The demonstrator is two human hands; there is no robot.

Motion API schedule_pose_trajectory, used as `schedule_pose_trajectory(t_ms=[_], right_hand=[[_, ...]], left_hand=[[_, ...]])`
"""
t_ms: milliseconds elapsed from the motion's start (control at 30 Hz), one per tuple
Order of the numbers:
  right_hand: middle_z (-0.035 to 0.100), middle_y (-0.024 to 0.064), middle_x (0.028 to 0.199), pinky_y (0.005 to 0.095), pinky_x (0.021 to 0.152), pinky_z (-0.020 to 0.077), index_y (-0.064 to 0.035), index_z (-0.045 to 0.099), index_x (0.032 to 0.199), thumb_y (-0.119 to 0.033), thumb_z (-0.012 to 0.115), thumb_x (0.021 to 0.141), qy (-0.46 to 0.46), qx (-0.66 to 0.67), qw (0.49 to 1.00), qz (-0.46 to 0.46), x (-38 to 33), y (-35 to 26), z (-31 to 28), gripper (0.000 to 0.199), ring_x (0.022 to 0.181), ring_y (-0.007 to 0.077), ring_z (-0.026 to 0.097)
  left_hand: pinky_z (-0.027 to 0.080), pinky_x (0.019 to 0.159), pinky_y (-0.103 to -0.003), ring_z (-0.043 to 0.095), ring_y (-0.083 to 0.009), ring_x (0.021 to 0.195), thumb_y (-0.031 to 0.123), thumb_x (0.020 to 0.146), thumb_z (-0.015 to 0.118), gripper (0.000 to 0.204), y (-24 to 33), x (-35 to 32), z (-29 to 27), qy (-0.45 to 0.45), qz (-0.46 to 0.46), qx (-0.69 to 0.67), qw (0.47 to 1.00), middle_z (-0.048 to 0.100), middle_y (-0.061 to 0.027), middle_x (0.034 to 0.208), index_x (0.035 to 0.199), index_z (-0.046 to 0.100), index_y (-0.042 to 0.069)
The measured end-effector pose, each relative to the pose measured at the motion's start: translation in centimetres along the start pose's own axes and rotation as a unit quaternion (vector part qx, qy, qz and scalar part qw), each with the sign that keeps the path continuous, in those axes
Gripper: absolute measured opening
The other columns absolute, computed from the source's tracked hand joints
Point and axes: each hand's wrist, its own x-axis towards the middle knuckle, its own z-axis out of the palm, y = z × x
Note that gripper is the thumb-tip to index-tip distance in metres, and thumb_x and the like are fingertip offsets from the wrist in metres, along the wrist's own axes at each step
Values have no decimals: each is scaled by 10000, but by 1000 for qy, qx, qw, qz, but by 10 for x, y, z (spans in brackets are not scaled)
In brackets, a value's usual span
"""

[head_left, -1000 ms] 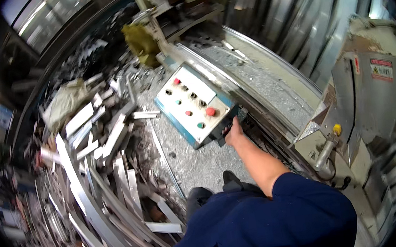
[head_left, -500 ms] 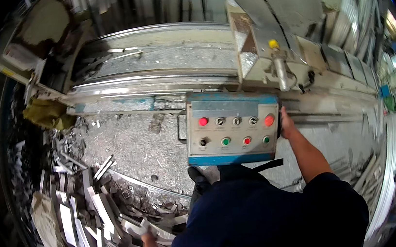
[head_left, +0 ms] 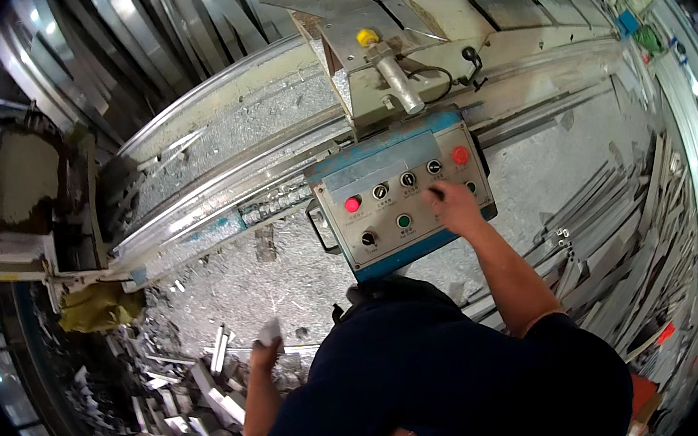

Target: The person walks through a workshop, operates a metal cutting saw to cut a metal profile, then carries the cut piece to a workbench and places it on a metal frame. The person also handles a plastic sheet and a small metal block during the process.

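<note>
My right hand is over the control panel, a blue-edged box with a grey face. Its fingers are bent and a little apart, with nothing held in them. They hover over or touch the lower right of the face and hide some of the controls there. Above them are black rotary switches and a red button. A green button lies to their left. At the lower left my left hand is closed around a short, light grey metal offcut, somewhat blurred.
Behind the panel stands a machine with a long metal rail and a yellow-capped cylinder. Metal offcuts are heaped at the lower left. Long strips lie on the right. A yellowish sack rests by the rail's left end.
My right hand has moved from the panel's right edge onto its face. My left hand has risen away from the offcut heap with the metal piece. The whole view has turned.
</note>
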Motion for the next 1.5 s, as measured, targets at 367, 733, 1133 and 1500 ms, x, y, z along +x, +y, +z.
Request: schedule_pose_trajectory(t_ms=[367,733,1133,1500], right_hand=[[658,139,844,415,650,524,-66,625,978,-398,509,922,-6,-306,950,-57,47,-13,-29,356,755,290,659],[640,198,733,476,665,498,-19,646,741,-451,434,945,5,-118,977,180,56,-15,-11,523,721,380,627],[633,217,775,462,678,483,-11,632,821,-409,585,873,42,-34,962,267,-34,-59,30,405,786,398,620],[629,200,767,456,688,484,-10,626,828,-371,620,857,132,38,956,258,-41,-71,57,362,793,375,623]], left_hand=[[552,648,-382,672,-297,840,498,712,760,780,-12,37,-24,-17,-29,-82,996,656,-214,999,1132,542,-122],[482,531,-337,619,-234,631,415,750,766,571,158,149,-133,-8,181,-99,979,651,-118,824,981,594,-78],[455,711,-318,549,-202,793,212,781,766,418,464,113,-244,40,620,-147,769,577,-114,890,1042,560,-43],[405,894,-459,496,-395,996,303,705,788,550,647,9,-248,320,762,18,563,575,-197,1063,1116,580,4]])
